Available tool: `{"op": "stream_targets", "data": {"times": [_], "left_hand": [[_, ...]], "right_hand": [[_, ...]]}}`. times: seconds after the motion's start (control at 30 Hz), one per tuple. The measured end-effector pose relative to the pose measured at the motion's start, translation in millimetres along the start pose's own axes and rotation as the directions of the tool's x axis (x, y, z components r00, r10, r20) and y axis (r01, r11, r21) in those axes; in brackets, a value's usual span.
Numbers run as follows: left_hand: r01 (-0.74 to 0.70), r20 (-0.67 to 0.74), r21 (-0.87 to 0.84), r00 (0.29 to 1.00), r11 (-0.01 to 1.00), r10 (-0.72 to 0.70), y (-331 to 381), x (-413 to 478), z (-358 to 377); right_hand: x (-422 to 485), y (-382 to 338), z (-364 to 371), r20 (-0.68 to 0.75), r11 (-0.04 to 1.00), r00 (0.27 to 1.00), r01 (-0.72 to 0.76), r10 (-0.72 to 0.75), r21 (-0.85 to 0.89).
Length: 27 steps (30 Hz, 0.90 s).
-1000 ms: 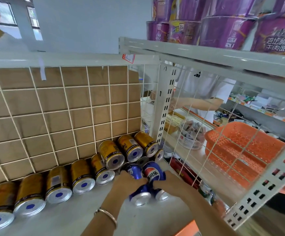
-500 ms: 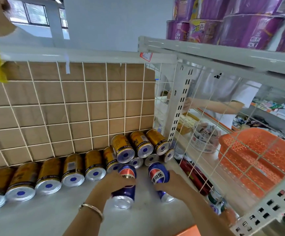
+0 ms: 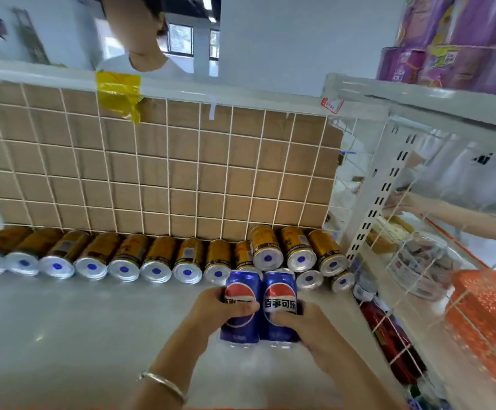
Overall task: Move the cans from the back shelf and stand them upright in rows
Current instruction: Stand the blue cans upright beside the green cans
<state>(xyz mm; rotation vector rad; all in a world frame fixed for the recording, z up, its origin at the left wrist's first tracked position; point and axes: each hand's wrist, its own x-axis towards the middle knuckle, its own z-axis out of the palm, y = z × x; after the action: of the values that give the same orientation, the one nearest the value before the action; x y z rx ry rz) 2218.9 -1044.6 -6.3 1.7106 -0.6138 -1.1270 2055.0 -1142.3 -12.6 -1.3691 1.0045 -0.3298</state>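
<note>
Two blue cola cans stood side by side and touching on the white shelf [image 3: 63,335], at its right part and just in front of the gold cans. Each bore a red, white and blue round logo with white lettering facing the camera. Both looked upright, their bases on the shelf.

The left hand [image 3: 211,306] gripped the left blue can [image 3: 241,321] from its left side, with the thumb across the logo and the other fingers wrapped behind, out of sight. A thin silver bracelet [image 3: 164,386] circled that wrist. The right hand [image 3: 309,332] gripped the right blue can [image 3: 279,297] from the right. Its thumb lay over the lower front and its fingers [image 3: 301,306] curled round the far side.

Behind them a row of gold cans [image 3: 158,258] lay on their sides along the back of the shelf, silver ends with blue dots facing forward. At the right end more gold cans were stacked [image 3: 297,250] in two layers, directly behind the blue pair.

A white wire grid [image 3: 152,173] backed with brown cardboard closed the rear, with yellow tape [image 3: 119,93] on its top rail. To the right stood a perforated white post [image 3: 371,211]. Beyond the side mesh were an orange basket [image 3: 489,321] and another person's arm [image 3: 448,214]. Purple packs [image 3: 459,39] sat on the shelf above.
</note>
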Motion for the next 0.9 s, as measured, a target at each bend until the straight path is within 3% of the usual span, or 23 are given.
{"op": "stream_targets", "data": {"times": [0.23,0.5,0.9], "left_hand": [[-0.096,-0.27,-0.06,0.96,0.994,0.077,-15,-55,-56],[-0.181,-0.539,-0.165,0.84,0.97,0.065,-50,-133,-147],[-0.204,-0.74,-0.145,0.672,0.968,0.031,-123,-268,-299]], "right_hand": [[-9,-17,67,0.171,0.988,0.974,0.152,-0.146,-0.023],[-28,-38,182,0.401,0.966,0.889,0.257,-0.223,-0.032],[-103,-40,386,0.632,0.949,0.743,0.313,-0.222,-0.034]]}}
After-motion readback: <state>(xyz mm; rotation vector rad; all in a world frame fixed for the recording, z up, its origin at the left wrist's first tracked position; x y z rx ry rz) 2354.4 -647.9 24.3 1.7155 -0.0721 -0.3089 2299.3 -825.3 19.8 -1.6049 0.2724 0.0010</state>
